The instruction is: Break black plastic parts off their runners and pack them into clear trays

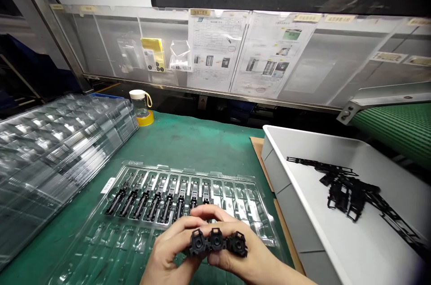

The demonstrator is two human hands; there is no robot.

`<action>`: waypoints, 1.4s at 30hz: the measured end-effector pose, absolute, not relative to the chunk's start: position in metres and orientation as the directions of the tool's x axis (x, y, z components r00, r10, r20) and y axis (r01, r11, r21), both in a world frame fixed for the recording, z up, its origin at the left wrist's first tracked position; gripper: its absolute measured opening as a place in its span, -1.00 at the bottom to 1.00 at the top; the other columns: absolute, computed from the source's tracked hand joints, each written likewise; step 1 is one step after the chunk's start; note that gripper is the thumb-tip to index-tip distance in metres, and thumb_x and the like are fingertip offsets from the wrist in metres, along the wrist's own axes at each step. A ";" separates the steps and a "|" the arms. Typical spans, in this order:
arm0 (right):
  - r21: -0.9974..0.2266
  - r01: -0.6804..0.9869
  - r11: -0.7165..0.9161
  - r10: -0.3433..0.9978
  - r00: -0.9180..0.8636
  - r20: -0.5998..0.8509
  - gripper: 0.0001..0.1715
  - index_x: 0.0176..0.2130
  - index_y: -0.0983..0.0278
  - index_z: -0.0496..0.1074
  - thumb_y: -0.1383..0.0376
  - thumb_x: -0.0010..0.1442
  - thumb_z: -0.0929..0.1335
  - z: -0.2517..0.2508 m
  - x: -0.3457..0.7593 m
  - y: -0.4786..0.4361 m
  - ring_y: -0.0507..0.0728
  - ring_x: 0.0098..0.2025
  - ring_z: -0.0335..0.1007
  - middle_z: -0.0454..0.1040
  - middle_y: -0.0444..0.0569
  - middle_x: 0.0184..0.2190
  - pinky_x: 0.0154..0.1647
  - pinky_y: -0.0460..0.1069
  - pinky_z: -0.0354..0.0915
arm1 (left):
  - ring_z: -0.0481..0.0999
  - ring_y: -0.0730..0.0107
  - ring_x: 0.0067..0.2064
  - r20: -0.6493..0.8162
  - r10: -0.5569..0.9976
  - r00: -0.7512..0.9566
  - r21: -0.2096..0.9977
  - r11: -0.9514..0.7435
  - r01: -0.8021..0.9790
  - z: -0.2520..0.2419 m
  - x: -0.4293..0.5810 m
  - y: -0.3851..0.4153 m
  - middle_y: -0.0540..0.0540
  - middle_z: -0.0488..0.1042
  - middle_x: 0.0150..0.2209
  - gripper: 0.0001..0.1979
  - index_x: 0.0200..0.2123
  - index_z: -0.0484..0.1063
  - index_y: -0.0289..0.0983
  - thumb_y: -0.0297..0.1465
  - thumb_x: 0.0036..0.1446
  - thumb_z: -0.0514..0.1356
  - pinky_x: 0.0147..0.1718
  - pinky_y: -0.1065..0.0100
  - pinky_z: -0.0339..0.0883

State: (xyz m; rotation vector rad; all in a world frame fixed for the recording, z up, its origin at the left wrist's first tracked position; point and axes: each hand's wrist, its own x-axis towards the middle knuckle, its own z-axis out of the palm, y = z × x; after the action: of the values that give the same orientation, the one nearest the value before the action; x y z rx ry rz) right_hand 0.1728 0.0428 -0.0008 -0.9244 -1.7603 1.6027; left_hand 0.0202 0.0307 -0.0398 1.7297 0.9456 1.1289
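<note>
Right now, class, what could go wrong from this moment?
The three black plastic parts held side by side could slip apart and drop.
Close to the clear plastic tray, they might knock its seated black pieces.
In the white plastic bin, the overlapping black parts may snag one another.

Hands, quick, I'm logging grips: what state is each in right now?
Left hand: closed, holding three black parts side by side.
Right hand: closed, holding the same parts.

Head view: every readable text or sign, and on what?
Nothing is clear enough to quote reliably.
Tan strips: characters, too blurred.
Printed sheets: print too small.
White label right of the yellow packet: characters, too blurred.
White sticker on the clear tray: too small.
</note>
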 end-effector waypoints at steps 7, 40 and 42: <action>-0.993 0.105 0.044 0.799 -0.601 -0.028 -0.76 -0.29 0.26 0.37 0.35 -0.06 0.30 -0.003 0.173 0.043 0.08 -0.06 0.12 0.15 0.01 -0.09 -0.05 -0.03 0.06 | 0.35 0.50 -0.23 0.317 0.882 0.349 0.903 -0.393 0.174 -0.040 0.019 0.032 0.06 0.36 -0.28 -0.71 -0.29 0.33 -0.08 -0.56 -0.08 0.10 -0.27 0.59 0.23; -0.991 -0.134 -0.008 0.987 0.155 -0.029 -0.67 -0.21 0.19 0.24 0.10 0.08 0.12 -0.001 0.212 0.073 0.11 -0.11 0.17 0.30 -0.04 -0.20 -0.10 0.06 0.07 | 0.17 0.38 -0.06 0.315 0.217 0.924 0.323 -0.940 0.111 -0.095 0.112 0.110 -0.03 0.32 -0.13 -0.72 -0.25 0.27 -0.23 -0.47 0.12 -0.19 -0.12 0.27 0.02; -0.993 -0.120 -0.011 0.990 0.135 -0.028 -0.67 -0.23 0.19 0.25 0.10 0.08 0.12 -0.001 0.210 0.072 0.11 -0.12 0.18 0.31 -0.04 -0.22 -0.11 0.05 0.08 | 0.16 0.37 -0.05 0.303 0.231 0.925 0.321 -0.938 0.129 -0.104 0.118 0.116 0.00 0.34 -0.17 -0.74 -0.27 0.29 -0.19 -0.47 0.11 -0.15 -0.10 0.25 0.01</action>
State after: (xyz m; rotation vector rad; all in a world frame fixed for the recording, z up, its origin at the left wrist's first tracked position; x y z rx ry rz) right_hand 0.2104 0.0717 -0.0012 -1.1970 -1.0125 1.1763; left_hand 0.1182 0.1161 -0.1041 2.7864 0.2670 0.4900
